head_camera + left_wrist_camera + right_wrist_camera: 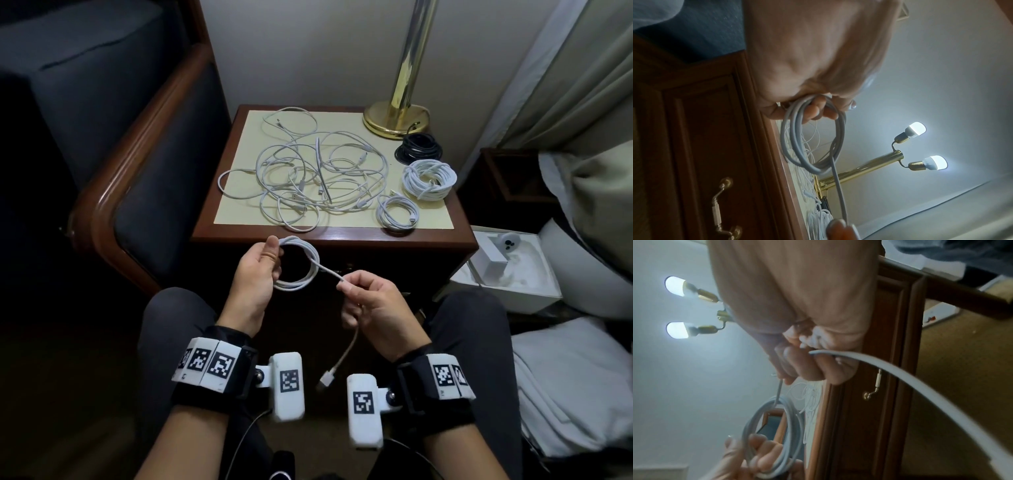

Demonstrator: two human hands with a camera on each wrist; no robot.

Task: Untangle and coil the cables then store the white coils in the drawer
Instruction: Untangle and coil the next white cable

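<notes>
While our left hand (257, 270) grips a half-wound white coil (298, 263) and our right hand (368, 301) pinches its loose tail just beside, three finished coils (397, 211) lie beyond our fingertips. We judge the task under halfway: the tangle (310, 174) past them remains, and the drawer (701, 170) below our knuckles is shut.

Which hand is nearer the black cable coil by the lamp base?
Right. The right hand is below the black coil, on the same side; the left hand is farther left, gripping the white coil.
</notes>
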